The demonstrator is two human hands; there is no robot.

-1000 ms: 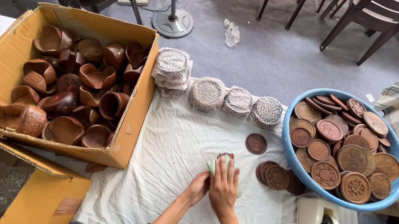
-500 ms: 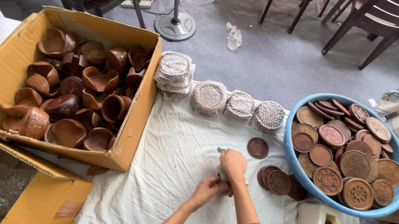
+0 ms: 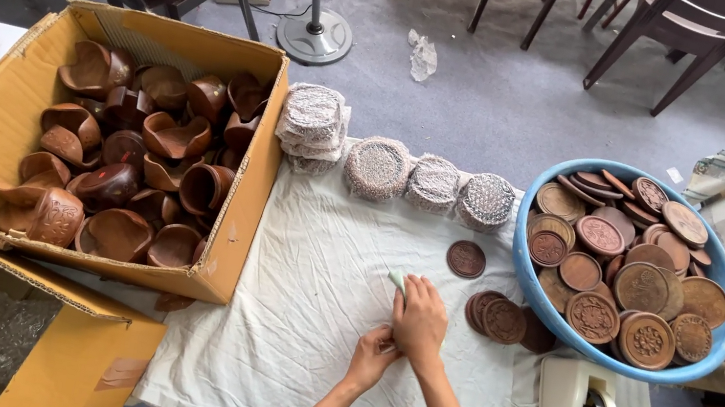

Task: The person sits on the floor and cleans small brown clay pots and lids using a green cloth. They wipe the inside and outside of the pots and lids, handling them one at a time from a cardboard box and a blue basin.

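From the head view I see my right hand [image 3: 421, 321] pressed flat over a small wrapped bundle [image 3: 397, 281] on the white cloth [image 3: 302, 322] covering the counter, its grip closed on it. My left hand [image 3: 372, 359] touches the right wrist, fingers curled; whether it holds anything I cannot tell. Brown discs [image 3: 501, 317] lie just right, beside the blue basin [image 3: 716, 340].
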